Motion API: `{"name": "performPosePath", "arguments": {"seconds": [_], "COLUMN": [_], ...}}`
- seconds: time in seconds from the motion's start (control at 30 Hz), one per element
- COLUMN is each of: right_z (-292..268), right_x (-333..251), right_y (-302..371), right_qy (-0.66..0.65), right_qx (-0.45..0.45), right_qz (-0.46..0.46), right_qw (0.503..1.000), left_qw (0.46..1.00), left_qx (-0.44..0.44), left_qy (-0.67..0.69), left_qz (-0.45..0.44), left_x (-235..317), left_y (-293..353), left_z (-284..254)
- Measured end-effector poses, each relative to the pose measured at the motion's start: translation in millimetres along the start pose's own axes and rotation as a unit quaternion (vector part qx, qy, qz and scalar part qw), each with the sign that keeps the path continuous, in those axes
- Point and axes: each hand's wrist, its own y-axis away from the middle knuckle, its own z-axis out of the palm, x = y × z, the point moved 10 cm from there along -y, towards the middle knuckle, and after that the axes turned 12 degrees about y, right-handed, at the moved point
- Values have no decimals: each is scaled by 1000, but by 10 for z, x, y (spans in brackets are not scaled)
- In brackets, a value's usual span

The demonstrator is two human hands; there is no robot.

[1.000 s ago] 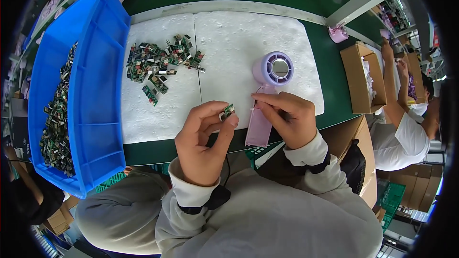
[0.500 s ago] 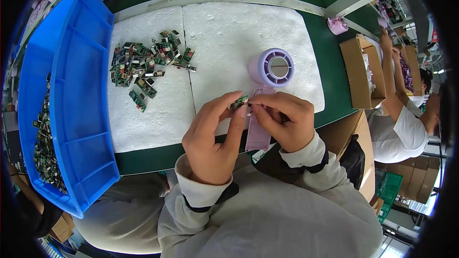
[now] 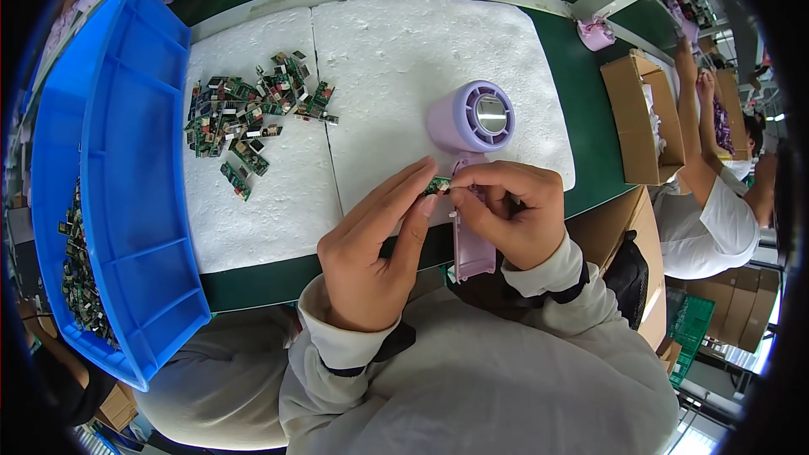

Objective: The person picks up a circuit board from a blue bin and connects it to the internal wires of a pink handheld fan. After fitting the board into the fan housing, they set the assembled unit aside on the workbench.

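My left hand pinches a small green circuit board between thumb and fingers. Meeting it at the board's right end is my right hand, closed in a pinch; what its fingertips hold is too small to make out. Beneath my hands lies a lilac handheld fan: its round head rests on the white foam sheet, and its narrow handle runs toward me past the table's front edge. My right hand covers part of that handle.
Several loose circuit boards are heaped on the foam sheet at left. A blue bin with more boards stands further left. At right are an open cardboard box and a person in white.
Both hands stay together while the board has turned flatter between them. The fan's handle has swung right at its near end, and its head has shifted slightly left.
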Motion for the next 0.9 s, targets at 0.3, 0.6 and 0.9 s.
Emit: {"name": "performPosePath", "arguments": {"seconds": [0.3,0.6,0.9], "right_z": [-44,-41,7], "right_x": [-35,14,-35], "right_y": [14,17,7], "right_qy": [-8,-24,-93], "right_qx": [-1,-25,-64], "right_qz": [1,-4,-64], "right_qw": [1000,999,992], "left_qw": [999,991,954], "left_qx": [-8,-51,-103], "left_qy": [46,121,263], "left_qz": [-20,-19,-104], "left_x": [-42,-77,-152], "left_y": [30,44,113], "left_z": [11,-9,48]}}
